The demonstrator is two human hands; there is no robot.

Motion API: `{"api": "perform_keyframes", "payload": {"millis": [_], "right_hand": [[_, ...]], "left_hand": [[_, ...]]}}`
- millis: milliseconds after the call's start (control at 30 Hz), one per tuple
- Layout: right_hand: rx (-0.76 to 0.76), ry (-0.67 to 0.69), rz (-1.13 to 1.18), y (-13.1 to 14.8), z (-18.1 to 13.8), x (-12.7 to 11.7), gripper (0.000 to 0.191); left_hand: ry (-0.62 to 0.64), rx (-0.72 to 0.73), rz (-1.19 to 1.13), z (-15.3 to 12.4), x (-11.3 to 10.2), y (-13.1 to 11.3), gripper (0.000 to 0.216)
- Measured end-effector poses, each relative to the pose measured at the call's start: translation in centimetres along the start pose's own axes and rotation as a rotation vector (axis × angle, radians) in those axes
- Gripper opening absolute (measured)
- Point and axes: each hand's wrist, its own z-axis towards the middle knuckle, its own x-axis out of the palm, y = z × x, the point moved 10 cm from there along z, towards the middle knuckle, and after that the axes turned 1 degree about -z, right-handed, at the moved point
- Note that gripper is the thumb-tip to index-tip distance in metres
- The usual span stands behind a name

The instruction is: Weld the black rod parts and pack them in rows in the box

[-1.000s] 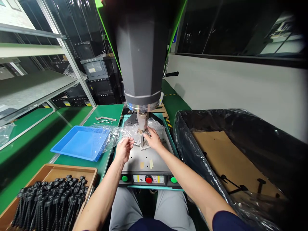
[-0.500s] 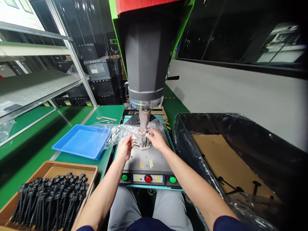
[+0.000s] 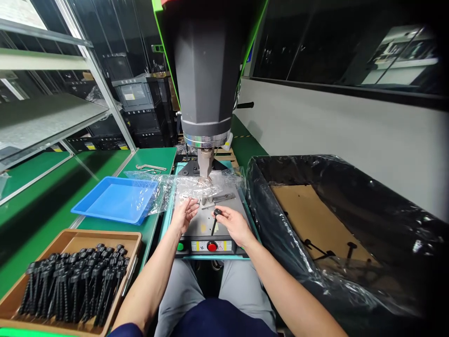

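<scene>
Head view: a seated person works at a press, both bare forearms reaching forward over the lap.
Right hand [image 3: 234, 225]: its fingers [image 3: 224, 216] pinch a black pin [image 3: 214, 221] near the round head, the stem pointing down toward the person.
Black pin, place: held just above the grey plate [image 3: 205, 213] of the press, a little beyond the red button [image 3: 212, 246].
Left hand [image 3: 183, 215]: over the plate's left part, fingers [image 3: 191, 205] curled inward, near the edge of a clear plastic bag [image 3: 191, 187]; whether they grip anything, I cannot tell.
Hands: near each other, not touching.
Press head [image 3: 205, 70]: a dark column hanging over the plate, its metal horn [image 3: 205, 161] pointing down at the far end, beyond both hands.
Green button [image 3: 180, 246]: left of the red one, on the front panel.
Blue tray [image 3: 117, 200]: on the green worktop [image 3: 157, 157], left of the bag.
Brown tray [image 3: 131, 243]: nearer the person, filled with a heap of black parts [image 3: 73, 281].
Wrenches [image 3: 150, 167]: on the worktop, beyond the blue tray.
Lined bin [image 3: 273, 168]: right of the press, cardboard and a few black pieces inside.
</scene>
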Motion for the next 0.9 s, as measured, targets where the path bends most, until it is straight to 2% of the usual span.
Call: {"api": "perform_keyframes", "payload": {"millis": [100, 167, 233, 333, 467, 633, 767, 900], "right_hand": [[-0.020, 0.039, 0.056, 1.4, -0.9, 1.2, 0.050], [-0.045, 0.054, 0.062, 2.1, -1.3, 2.0, 0.048], [-0.069, 0.066, 0.038, 2.4, -1.6, 2.9, 0.045], [-0.096, 0.107, -0.012, 2.4, -2.2, 4.7, 0.042], [-0.118, 0.178, -0.133, 2.4, -2.8, 6.8, 0.052], [-0.190, 0.310, -0.378, 2.7, -3.2, 9.0, 0.027], [-0.094, 0.325, -0.279, 0.6, -3.3, 10.7, 0.028], [-0.004, 0.392, -0.255, -1.6, -3.9, 14.3, 0.035]], "left_hand": [[0.116, 0.018, 0.210, -3.2, 1.0, 0.9, 0.046], [0.256, 0.115, 0.396, -5.8, 2.4, 1.0, 0.044], [0.327, 0.237, 0.549, -7.9, 3.4, 0.8, 0.036], [0.239, 0.372, 0.665, -9.5, 2.7, -0.2, 0.022], [0.183, 0.417, 0.675, -10.4, 1.5, -1.0, 0.021], [0.152, 0.388, 0.651, -11.6, -0.2, -1.2, 0.023], [0.118, 0.361, 0.627, -13.7, -1.9, -1.2, 0.024], [0.010, 0.418, 0.710, -17.1, -4.1, -3.6, 0.021]]}}
